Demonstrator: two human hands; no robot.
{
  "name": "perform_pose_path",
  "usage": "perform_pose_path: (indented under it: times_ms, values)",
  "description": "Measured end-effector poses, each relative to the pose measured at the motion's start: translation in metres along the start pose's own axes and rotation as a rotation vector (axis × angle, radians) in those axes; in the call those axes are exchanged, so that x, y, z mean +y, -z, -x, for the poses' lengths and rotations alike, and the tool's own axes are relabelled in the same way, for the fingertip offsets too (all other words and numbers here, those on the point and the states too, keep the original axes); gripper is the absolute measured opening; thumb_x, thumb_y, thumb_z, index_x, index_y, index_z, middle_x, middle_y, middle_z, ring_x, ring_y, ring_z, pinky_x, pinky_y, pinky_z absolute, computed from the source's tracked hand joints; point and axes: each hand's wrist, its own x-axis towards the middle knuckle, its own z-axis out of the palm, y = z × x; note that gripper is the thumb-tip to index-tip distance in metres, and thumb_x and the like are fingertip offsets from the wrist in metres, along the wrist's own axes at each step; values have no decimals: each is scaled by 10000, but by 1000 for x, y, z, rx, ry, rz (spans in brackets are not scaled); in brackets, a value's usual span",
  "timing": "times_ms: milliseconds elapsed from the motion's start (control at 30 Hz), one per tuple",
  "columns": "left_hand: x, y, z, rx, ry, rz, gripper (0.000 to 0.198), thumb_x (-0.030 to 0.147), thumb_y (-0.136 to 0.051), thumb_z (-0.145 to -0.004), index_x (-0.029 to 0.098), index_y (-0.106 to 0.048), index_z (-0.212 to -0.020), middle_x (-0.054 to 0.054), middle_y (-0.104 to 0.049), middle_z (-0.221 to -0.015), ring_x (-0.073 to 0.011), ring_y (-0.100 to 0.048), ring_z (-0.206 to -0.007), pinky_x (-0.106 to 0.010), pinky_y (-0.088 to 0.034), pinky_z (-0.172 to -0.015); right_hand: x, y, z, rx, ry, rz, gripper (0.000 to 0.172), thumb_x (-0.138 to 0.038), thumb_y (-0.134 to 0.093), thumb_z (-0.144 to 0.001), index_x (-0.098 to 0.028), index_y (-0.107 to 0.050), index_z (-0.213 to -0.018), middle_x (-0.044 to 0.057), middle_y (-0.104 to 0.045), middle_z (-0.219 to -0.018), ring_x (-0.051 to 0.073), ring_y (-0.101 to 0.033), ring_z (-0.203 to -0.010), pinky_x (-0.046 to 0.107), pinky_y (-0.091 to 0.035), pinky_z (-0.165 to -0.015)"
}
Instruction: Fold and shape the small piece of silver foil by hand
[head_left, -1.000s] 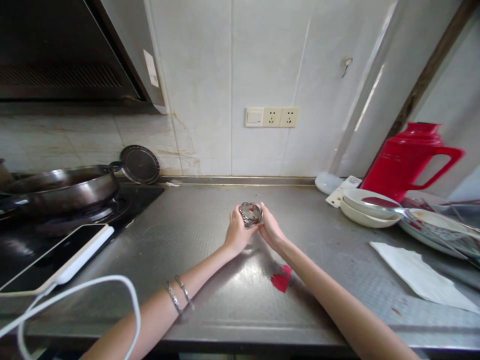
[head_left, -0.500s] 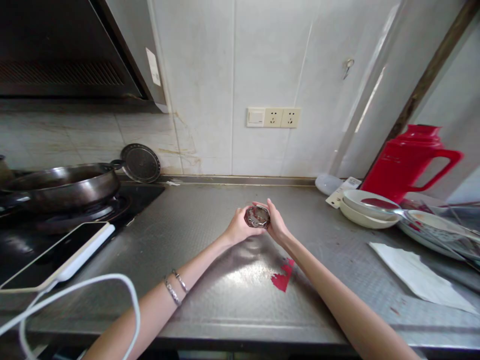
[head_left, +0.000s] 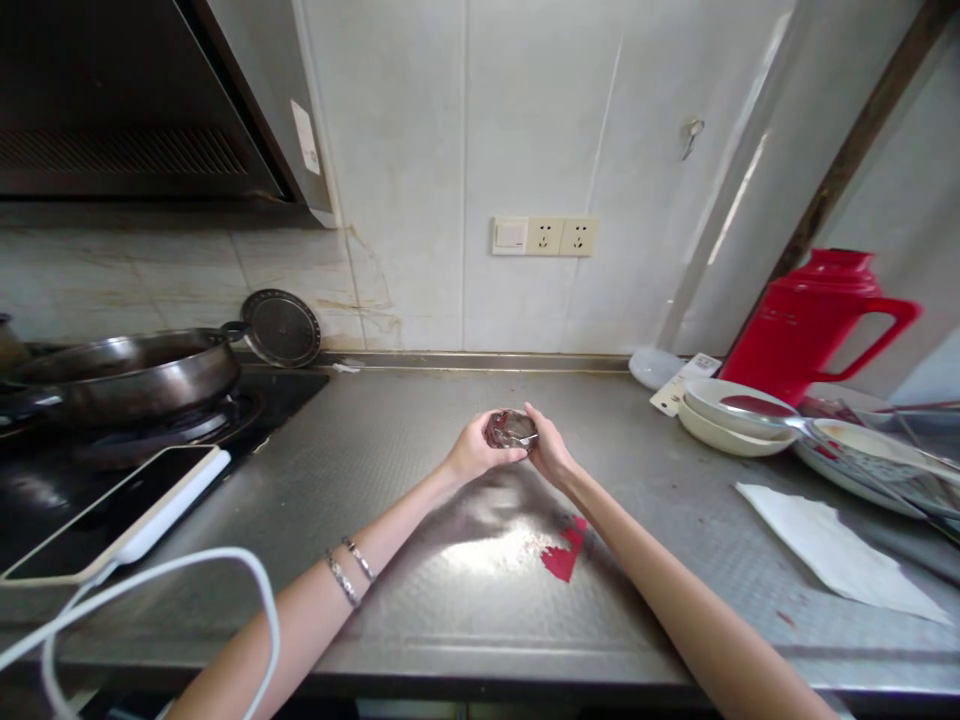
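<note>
Both hands are around a small round see-through container [head_left: 511, 429] with dark reddish-brown patches; its exact kind is hard to make out. My left hand [head_left: 477, 446] wraps its left side, thumb along the near edge. Against the right side presses my right hand [head_left: 551, 448], its fingers partly hidden behind the container. The container is held just over the metal countertop [head_left: 405, 440]; I cannot tell whether its base touches. A torn red scrap [head_left: 562, 555] lies on the counter closer to me.
To the left, a steel pan [head_left: 142, 372] sits on the stove, with a phone [head_left: 112, 510] and white cable [head_left: 259, 575] nearer. On the right are stacked bowls [head_left: 739, 435], a red thermos [head_left: 806, 325], a patterned plate [head_left: 862, 485] and white paper [head_left: 832, 550].
The container has shifted slightly left in my hands and its top looks a little more tilted. My right fingers have moved slightly left with it.
</note>
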Motion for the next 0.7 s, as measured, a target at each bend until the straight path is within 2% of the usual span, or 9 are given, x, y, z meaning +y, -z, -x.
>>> perform_pose_path:
  times_ms: [100, 200, 333, 433, 567, 700]
  values:
    - [0, 0, 0, -12, 5, 8, 725, 212, -873, -477, 115, -558, -1123, -142, -648, -1124, -253, -627, -1025, -427, -456, -955, 2, 1, 0, 69, 37, 7, 214, -353, -581, -723, -181, -697, -670, 57, -746, -747, 261, -683, -875, 352, -527, -800]
    - [1, -1, 1, -39, 32, 6, 695, 217, -873, -483, 113, -569, -1100, -129, -657, -1092, -239, -636, -987, -407, -464, -933, 0, 3, 1, 67, 43, 47, 206, -311, -566, -698, -173, -717, -716, 62, -754, -826, 258, -676, -887, 339, -523, -791]
    - [3, 0, 2, -73, 53, 18, 635, 237, -869, -505, 115, -587, -1060, -105, -677, -1019, -220, -650, -923, -374, -482, -887, -4, 1, 6, 20, 63, 31, 284, -289, -561, -706, -190, -713, -923, 52, -750, -936, 236, -679, -894, 343, -515, -816]
    - [3, 1, 2, -90, 46, 20, 606, 250, -859, -528, 115, -587, -1052, -106, -679, -1008, -223, -651, -919, -373, -484, -881, -4, -2, 10, -4, 23, -53, 342, -307, -554, -761, -237, -658, -1079, 35, -741, -991, 228, -688, -878, 375, -525, -806]
    - [-2, 1, 3, -45, 18, -67, 638, 268, -852, -541, 119, -571, -1095, -114, -664, -1045, -244, -638, -972, -398, -478, -907, 0, -2, 12, -29, -42, -78, 304, -394, -518, -829, -186, -709, -940, 70, -731, -1013, 234, -687, -893, 364, -531, -809]
    - [-10, 1, 6, 46, -31, -212, 693, 265, -843, -551, 147, -533, -1159, -112, -630, -1127, -253, -599, -1070, -407, -447, -969, 2, -3, 12, 16, -41, -82, 304, -407, -529, -831, -171, -721, -827, 82, -744, -888, 249, -690, -868, 376, -537, -805]
